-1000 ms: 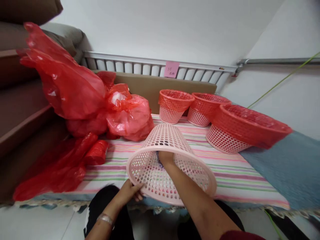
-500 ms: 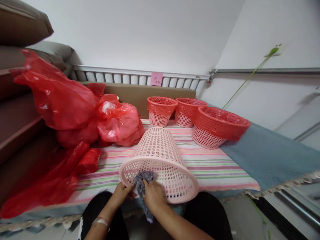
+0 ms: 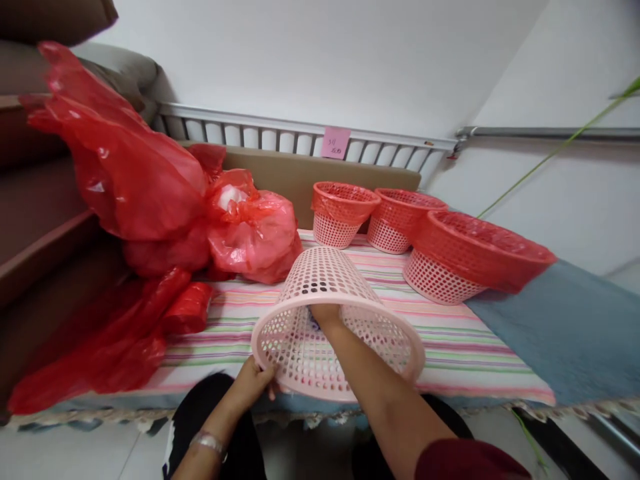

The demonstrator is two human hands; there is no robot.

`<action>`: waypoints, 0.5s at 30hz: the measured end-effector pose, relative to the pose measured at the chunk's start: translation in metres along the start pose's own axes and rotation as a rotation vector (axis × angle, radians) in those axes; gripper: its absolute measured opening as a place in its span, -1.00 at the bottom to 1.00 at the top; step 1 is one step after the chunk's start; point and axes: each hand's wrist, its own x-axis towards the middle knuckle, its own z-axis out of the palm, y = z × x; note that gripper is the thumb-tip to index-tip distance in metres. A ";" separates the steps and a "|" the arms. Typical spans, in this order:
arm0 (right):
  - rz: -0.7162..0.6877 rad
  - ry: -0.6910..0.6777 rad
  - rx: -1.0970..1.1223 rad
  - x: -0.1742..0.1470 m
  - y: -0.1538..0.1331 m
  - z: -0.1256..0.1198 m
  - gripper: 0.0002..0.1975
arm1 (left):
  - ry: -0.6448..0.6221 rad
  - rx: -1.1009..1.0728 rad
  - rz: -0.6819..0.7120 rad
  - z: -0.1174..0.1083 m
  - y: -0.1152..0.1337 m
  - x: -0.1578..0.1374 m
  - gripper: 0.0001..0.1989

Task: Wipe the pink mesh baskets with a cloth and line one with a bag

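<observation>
A pale pink plastic basket (image 3: 337,395) with a mesh of holes lies on its side, its mouth facing me. Around the lower left of its rim, my left hand (image 3: 254,381) is closed. My right hand (image 3: 325,313) reaches deep inside the basket with a dark grey-purple cloth (image 3: 313,321), of which only a small bit shows. The basket's upper wall and rim hide most of the fingers of this hand.
Behind stand a left basket (image 3: 334,231), a middle basket (image 3: 387,237) and a right basket (image 3: 440,277), all lined with red bags. Filled red plastic bags (image 3: 260,233) and a red bag roll (image 3: 190,308) are at left. A striped cloth (image 3: 450,340) covers the surface.
My right hand has moved from the basket's mouth deep inside, taking the cloth with it. My left hand still grips the rim. The whole view has shifted slightly.
</observation>
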 end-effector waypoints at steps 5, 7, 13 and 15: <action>0.026 -0.044 -0.069 0.012 0.002 0.012 -0.62 | 0.053 -0.076 -0.080 -0.003 -0.002 0.003 -0.56; 0.027 -0.056 -0.089 0.010 0.002 0.011 -0.62 | 0.008 -0.126 -0.109 -0.001 -0.006 0.003 -0.55; 0.037 -0.093 -0.121 -0.015 -0.003 -0.002 -0.61 | -0.075 -0.167 -0.103 0.005 -0.009 0.001 -0.49; 0.027 -0.115 -0.127 -0.037 -0.007 -0.007 -0.62 | -0.075 -0.176 -0.090 0.004 -0.009 0.000 -0.49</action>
